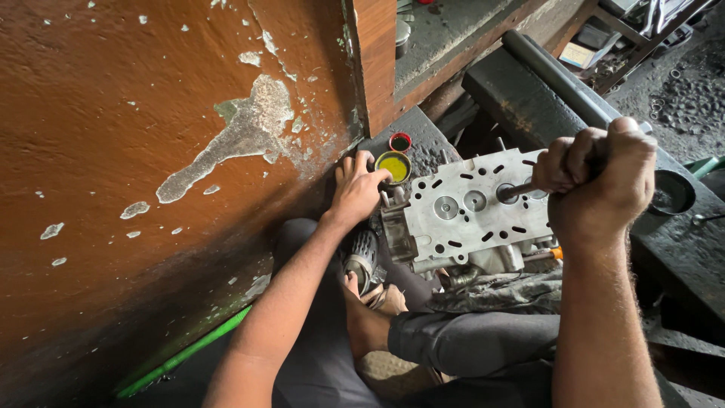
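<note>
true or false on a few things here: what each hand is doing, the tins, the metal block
1. The right hand grips a tool handle over the metal cylinder head. True.
2. The left hand lies flat on the knee. False: its fingers touch the round tin of yellow paste.
3. A smaller red tin sits just beyond the yellow one. True.
4. The cylinder head hangs on the brown wall. False: it rests low, by the person's legs.

Left hand outstretched, right hand fisted.
</note>
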